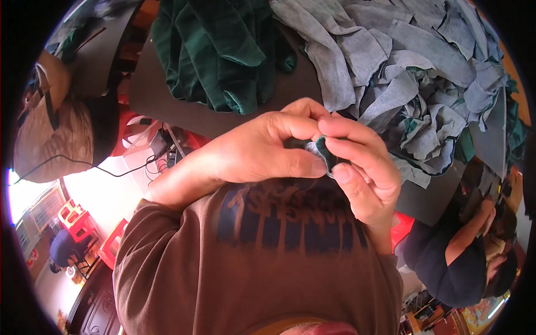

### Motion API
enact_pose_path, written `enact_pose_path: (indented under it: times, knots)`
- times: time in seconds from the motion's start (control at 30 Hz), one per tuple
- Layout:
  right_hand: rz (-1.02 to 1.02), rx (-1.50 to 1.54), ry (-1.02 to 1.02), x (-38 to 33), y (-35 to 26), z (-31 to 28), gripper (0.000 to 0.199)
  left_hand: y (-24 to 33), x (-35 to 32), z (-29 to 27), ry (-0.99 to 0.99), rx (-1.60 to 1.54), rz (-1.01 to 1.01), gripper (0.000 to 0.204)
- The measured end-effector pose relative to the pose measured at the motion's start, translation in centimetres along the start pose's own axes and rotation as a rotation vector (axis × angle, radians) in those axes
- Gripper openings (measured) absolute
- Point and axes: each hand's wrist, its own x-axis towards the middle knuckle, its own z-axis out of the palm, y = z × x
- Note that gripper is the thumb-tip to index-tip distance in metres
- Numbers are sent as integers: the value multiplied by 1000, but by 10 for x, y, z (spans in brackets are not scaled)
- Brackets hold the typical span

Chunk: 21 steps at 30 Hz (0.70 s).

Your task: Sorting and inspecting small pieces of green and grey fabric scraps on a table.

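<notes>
Close in front of my chest, a small piece of green fabric (321, 147) with a pale grey backing is pinched between my two hands. My left hand (279, 145) has its thumb and fingers closed on the piece from the left. From the right, my right hand (363, 167) grips the same piece between thumb and fingertips. Most of the fabric is hidden by the fingers. Beyond my hands, a heap of grey-backed fabric pieces (385, 61) lies on the dark table (156, 84), some showing green edges.
A folded pile of dark green cloth (218, 50) sits at the table's far left. Left of the table are red plastic stools (75, 220) and a black cable (106, 167). People sit nearby on both sides; one in dark clothing (441, 251) is at the right.
</notes>
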Motion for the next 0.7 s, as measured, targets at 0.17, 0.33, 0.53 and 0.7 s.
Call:
enact_pose_path:
  times: [0.17, 0.33, 0.53, 0.7]
  knots:
    - [23, -69, 78, 2, -5, 4, 33, 13, -2, 7, 70, 381, 118, 26]
    - [2, -69, 53, 4, -2, -2, 31, 15, -2, 9, 53, 601, 184, 21]
    - [-33, -130, -54, 6, -5, -7, 27, 13, -2, 12, 143, 727, 342, 20]
    - [-98, -78, 56, 6, -8, -3, 25, 16, 2, 16, 166, 679, 436, 16]
